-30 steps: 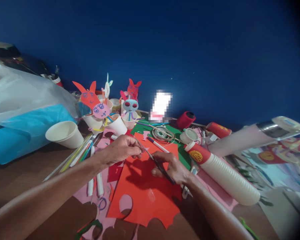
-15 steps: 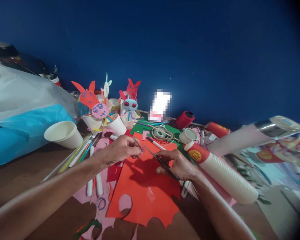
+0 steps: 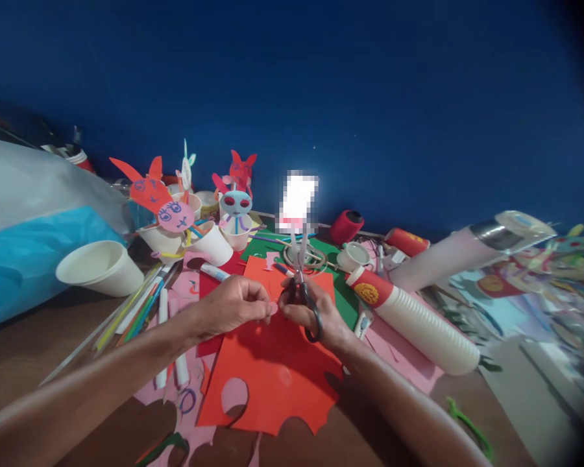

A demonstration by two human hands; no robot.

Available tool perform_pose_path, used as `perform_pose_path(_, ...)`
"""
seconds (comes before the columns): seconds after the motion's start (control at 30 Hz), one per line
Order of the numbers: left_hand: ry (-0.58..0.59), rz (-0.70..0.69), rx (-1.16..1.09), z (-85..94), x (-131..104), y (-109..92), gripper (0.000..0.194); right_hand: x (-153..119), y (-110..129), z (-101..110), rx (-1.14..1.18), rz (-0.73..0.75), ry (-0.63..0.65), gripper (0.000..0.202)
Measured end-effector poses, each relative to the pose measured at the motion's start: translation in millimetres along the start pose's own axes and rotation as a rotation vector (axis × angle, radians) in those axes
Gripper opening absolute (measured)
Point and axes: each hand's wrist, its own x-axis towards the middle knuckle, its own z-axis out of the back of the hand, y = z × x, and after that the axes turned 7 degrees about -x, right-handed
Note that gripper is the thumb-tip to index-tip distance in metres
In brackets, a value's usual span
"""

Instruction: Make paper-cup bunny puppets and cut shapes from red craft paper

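Observation:
Thumb and fingertips of my left hand [image 3: 236, 303] are closed on a small pink paper piece [image 3: 273, 309], most of it hidden by the fingers. Close beside it, my right hand [image 3: 321, 310] has hold of black-handled scissors [image 3: 299, 263]. Their blades point away from me and stand slightly apart, clear of the pink piece. Below both hands lies a sheet of orange-red paper [image 3: 272, 370] with a round hole and scalloped cut-outs along its near edge.
At the left stand white paper cups [image 3: 100, 269] and cups holding paper rabbit faces [image 3: 176, 216]. Pens and pipe cleaners [image 3: 136, 305] lie near my left forearm. A long stack of paper cups [image 3: 423, 327] rests at the right, by a red thread spool [image 3: 347, 226].
The scissors have swung from pointing left toward my left hand to pointing away, with the blades now apart. The view has shifted a little to the right.

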Motion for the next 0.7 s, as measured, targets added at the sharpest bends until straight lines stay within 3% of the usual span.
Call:
perform_pose_path(0.3,0.065,-0.004,0.105,-4.7,1,10,0.015,-3,-4,-5,-0.066,0.006,0.006,0.036)
perform_pose_path(0.7,-0.015,0.043,-0.209,-16.1,3,13,0.018,-2,-5,-9,0.042,0.04,-0.179,0.034)
